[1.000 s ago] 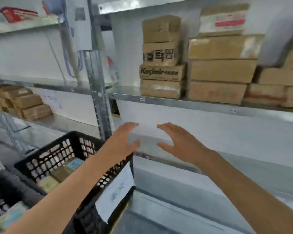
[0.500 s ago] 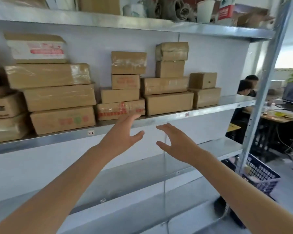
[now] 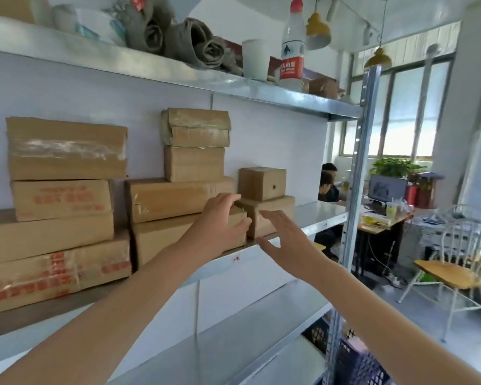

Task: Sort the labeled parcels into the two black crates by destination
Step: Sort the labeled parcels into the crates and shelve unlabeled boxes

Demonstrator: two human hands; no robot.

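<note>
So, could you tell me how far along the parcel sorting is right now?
Done: cannot tell; the one crate in view shows only a corner. In hand: nothing lifted; the left hand is at the right end of a lower parcel, grip unclear, the right hand open beside it. Left: the stacked parcels on the shelf, all unsorted.

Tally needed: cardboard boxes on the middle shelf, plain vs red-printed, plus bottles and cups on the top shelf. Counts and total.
Plain brown cardboard boxes: 8
Red-printed brown cardboard boxes: 2
Clear plastic bottle with red cap and label: 1
White paper cup: 1
Total: 12
</note>
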